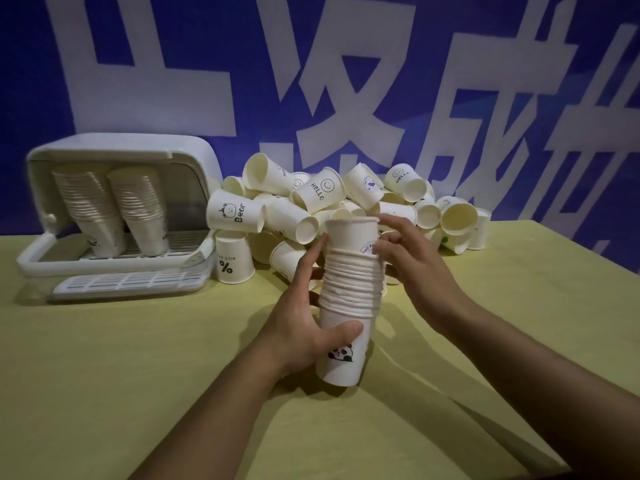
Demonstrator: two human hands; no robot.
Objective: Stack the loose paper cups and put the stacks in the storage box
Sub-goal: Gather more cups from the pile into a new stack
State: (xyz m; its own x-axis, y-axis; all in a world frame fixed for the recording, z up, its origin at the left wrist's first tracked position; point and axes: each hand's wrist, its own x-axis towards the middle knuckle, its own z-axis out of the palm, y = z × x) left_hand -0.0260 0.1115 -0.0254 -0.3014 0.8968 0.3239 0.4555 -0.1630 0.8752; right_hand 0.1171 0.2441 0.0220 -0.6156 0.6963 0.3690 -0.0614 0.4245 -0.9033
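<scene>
The stack of paper cups [349,299] is held upright above the middle of the bench [104,375], nearer its front edge than the heap behind it, with a panda-printed cup at the bottom and a top cup [353,233] sitting only partly pushed in. The left hand [304,327] grips the stack low down, thumb curled across the bottom cup, while the right hand [412,268] pinches the top cup by its side, fingers bent around it. The stack looks slightly crooked, and I judge that pressing the top cup down off-centre could crease a rim or jam it; a loose grip low down could also let the upper cups tip out. Just behind the hands, the pile of loose cups [332,202] lies along the back edge, some on their sides, and a careless elbow or sleeve could send several rolling. The storage box [117,216] stands open at the back left corner, with two leaning stacks [114,209] already inside; the room beside them looks tight, so a new stack might knock them over. A % cup [233,259] stands upside down between the box and the pile
</scene>
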